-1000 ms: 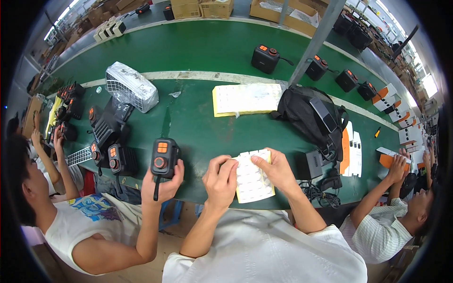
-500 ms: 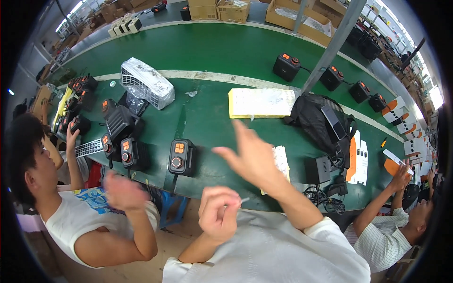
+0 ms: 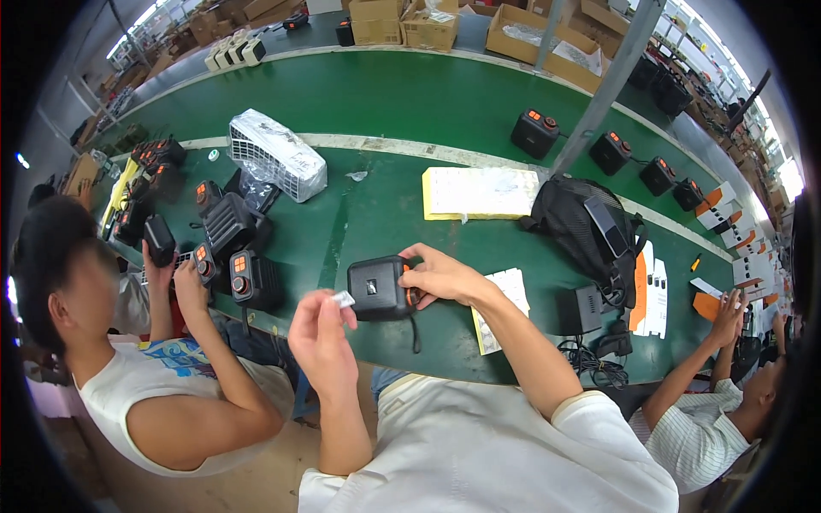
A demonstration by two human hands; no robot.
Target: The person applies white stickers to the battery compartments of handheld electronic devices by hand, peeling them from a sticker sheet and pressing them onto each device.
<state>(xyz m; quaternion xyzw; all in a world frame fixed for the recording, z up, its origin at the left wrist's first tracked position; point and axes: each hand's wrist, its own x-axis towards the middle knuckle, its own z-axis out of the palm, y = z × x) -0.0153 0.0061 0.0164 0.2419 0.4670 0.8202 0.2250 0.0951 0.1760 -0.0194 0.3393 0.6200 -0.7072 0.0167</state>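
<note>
A black boxy device (image 3: 385,303), with orange controls at its right end and a hanging strap, lies tipped on its side near the bench's front edge. My right hand (image 3: 440,275) is closed round that right end. A small pale square mark shows on the face turned up. Between thumb and fingertips my left hand (image 3: 325,338) pinches a small whitish sticker (image 3: 343,299), close to the device's left end. Right of my right forearm lie yellow-backed white sheets (image 3: 513,291).
A plastic-wrapped white package (image 3: 278,158) and several similar devices (image 3: 251,278) stand to the left, beside a co-worker (image 3: 162,402) holding one. A paper stack (image 3: 479,190), black mesh bag (image 3: 581,222), black adapter (image 3: 579,309) and metal post (image 3: 605,94) are to the right.
The device, upright half a second ago, is now tipped over in my right hand. My left hand has moved leftward and up with the sticker. The co-worker now holds a device.
</note>
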